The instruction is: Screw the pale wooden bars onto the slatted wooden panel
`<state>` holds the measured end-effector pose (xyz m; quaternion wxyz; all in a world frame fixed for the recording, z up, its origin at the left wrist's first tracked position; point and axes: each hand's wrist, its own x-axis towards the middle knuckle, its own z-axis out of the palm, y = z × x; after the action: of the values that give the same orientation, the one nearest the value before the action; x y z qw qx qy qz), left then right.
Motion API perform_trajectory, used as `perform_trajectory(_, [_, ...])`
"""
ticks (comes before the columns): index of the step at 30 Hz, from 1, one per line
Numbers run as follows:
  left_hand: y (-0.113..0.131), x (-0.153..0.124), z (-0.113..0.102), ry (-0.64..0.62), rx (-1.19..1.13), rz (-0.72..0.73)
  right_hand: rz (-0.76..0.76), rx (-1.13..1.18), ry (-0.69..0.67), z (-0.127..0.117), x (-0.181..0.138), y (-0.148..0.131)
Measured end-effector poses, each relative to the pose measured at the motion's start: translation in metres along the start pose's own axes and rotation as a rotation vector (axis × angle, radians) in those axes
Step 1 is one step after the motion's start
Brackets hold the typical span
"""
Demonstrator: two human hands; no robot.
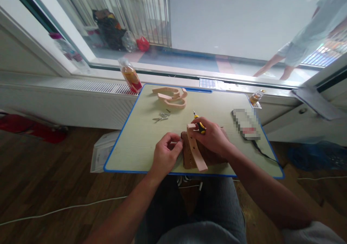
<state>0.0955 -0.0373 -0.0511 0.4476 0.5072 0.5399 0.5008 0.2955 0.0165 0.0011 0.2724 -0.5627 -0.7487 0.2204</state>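
Observation:
My left hand (pixel 166 153) is closed in a pinch on a small metal screw at the left edge of a dark brown wooden block (pixel 188 156). A pale wooden strip with holes (pixel 196 148) lies across that block. My right hand (pixel 213 137) rests on the strip and block and is wrapped round a small yellow and black screwdriver (pixel 200 125), whose tip points away from me. Everything sits near the front edge of a pale green lap table with a blue rim (pixel 141 135).
Curved pale wooden pieces (pixel 171 96) lie at the table's far side, with several loose screws (pixel 162 116) in front of them. A blurred flat object with a black cable (pixel 246 124) lies right. Bottles (pixel 130 76) stand on the sill. A person (pixel 303 45) stands outside the window.

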Motion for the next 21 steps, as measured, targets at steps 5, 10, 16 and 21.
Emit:
perform_trajectory(5, [-0.001,-0.002,0.003,0.004,0.012,-0.009,0.036,-0.012,-0.003,-0.002,-0.001,-0.002])
perform_trajectory(10, [-0.004,-0.005,0.004,-0.006,0.033,-0.025,0.062,-0.010,0.000,-0.002,-0.002,-0.004])
perform_trajectory(16, [0.006,0.004,0.001,0.029,0.133,0.099,0.088,-0.019,0.012,-0.002,-0.004,-0.005])
perform_trajectory(21, [0.011,0.017,0.009,-0.006,0.170,0.184,0.105,-0.026,0.023,-0.002,-0.004,-0.004])
